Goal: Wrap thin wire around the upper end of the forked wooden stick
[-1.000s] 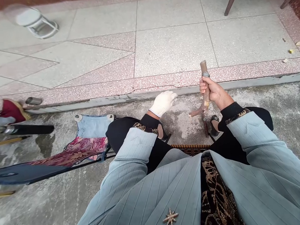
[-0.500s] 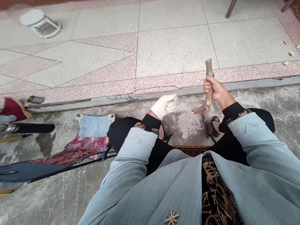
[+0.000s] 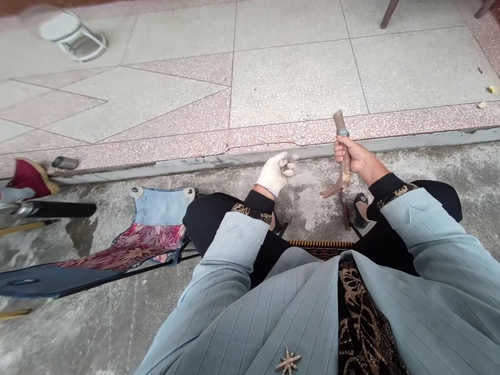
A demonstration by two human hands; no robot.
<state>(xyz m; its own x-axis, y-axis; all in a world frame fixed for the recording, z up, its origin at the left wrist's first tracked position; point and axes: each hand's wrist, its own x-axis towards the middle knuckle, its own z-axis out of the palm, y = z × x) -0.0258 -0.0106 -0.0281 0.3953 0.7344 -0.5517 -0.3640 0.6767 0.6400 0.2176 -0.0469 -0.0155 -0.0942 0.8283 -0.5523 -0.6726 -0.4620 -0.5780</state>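
Note:
My right hand (image 3: 353, 156), bare, is wrapped round a brown wooden-handled tool (image 3: 340, 129) with a metal ring near its top. The tool stands nearly upright, and a reddish-brown piece (image 3: 328, 192) juts out to the left at its lower end, just above the concrete ground. My left hand (image 3: 276, 172) wears a white knit glove. Its fingers are curled in a loose fist a short way left of the tool, apart from it, with nothing visible inside. Both hands hover between my knees, over a pale dusty patch of concrete (image 3: 308, 201).
A folding stool with a patchwork cloth seat (image 3: 152, 230) stands at my left. Further left lie a dark tube (image 3: 60, 209) and a red cloth item (image 3: 28, 178). A tiled step (image 3: 232, 149) runs across ahead; a white stool (image 3: 71, 35) and chair legs (image 3: 393, 4) stand on it.
My gloved left hand went from fingers stretched out to curled in. The right hand with the tool has shifted slightly and now sits a little lower.

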